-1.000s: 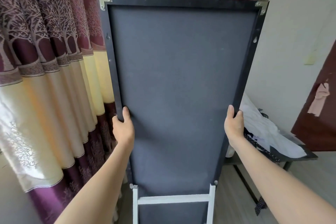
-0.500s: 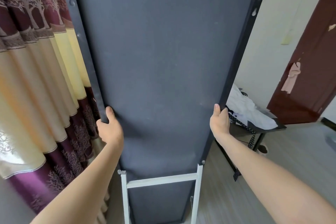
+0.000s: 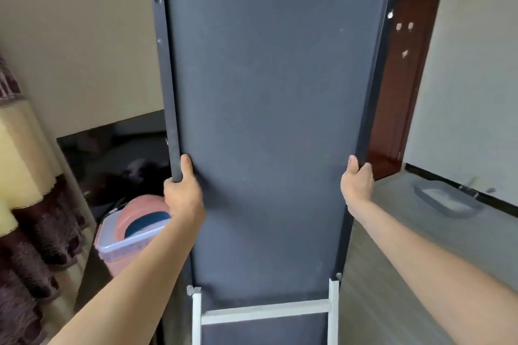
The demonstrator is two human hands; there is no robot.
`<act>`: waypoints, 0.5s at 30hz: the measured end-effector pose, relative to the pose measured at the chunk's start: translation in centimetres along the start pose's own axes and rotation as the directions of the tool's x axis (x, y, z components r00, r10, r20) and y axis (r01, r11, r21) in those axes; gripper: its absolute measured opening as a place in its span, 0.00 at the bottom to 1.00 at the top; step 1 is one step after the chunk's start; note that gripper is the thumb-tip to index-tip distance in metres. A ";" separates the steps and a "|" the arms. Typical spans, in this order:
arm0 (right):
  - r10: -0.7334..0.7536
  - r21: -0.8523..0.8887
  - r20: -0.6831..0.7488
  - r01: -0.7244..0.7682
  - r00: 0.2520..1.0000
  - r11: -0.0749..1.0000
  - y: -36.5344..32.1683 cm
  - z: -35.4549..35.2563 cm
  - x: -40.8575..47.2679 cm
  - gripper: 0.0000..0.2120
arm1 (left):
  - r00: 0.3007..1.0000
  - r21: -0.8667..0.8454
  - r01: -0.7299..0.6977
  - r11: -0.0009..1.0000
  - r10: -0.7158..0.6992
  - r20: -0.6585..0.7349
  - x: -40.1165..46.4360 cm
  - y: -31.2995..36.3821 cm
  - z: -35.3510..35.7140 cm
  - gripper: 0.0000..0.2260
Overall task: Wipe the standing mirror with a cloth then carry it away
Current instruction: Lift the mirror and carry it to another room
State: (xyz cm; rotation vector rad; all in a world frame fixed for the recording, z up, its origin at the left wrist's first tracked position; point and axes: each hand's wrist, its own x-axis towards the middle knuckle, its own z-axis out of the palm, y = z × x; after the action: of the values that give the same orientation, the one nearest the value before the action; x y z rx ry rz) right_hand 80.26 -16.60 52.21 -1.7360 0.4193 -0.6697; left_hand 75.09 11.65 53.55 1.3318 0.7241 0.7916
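Head view: the fingers of the left hand [image 3: 183, 196] curl around the left frame edge of the standing mirror [image 3: 269, 120], thumb lying on its dark back panel. The right hand [image 3: 357, 182] grips the right edge in the same way. The mirror is upright between both arms, back side facing the camera, with a white stand [image 3: 263, 314] at its bottom. A plastic box [image 3: 123, 241] is on the floor at left, near the curtain [image 3: 25, 204]; a brown door [image 3: 406, 78] is behind at right.
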 end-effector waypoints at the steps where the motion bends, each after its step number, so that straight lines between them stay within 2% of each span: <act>1: 0.007 0.008 -0.025 -0.007 1.000 1.000 0.3 -1.8 1.7 0.22 | 0.999 -0.015 0.004 1.000 -0.003 0.036 -1.4 0.3 2.0 0.26; 4: 0.034 0.059 -0.096 -0.028 0.995 0.998 1.1 -9.4 8.2 0.22 | 0.989 -0.091 0.037 0.995 -0.024 0.143 -7.5 1.2 10.3 0.27; 8: 0.034 0.031 -0.221 -0.028 0.975 0.999 2.1 -19.7 15.7 0.21 | 0.959 -0.146 0.094 0.985 -0.050 0.278 -16.4 1.9 20.7 0.30; 15: -0.009 -0.025 -0.387 0.000 0.922 1.000 4.4 -35.6 27.4 0.19 | 0.843 -0.146 0.216 0.965 -0.109 0.527 -30.2 1.5 36.4 0.32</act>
State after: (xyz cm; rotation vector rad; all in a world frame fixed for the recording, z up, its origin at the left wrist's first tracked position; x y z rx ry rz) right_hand 79.20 -61.08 59.84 -1.6255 0.6994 -1.0217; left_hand 88.52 -33.44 59.12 1.2039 0.3110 0.3274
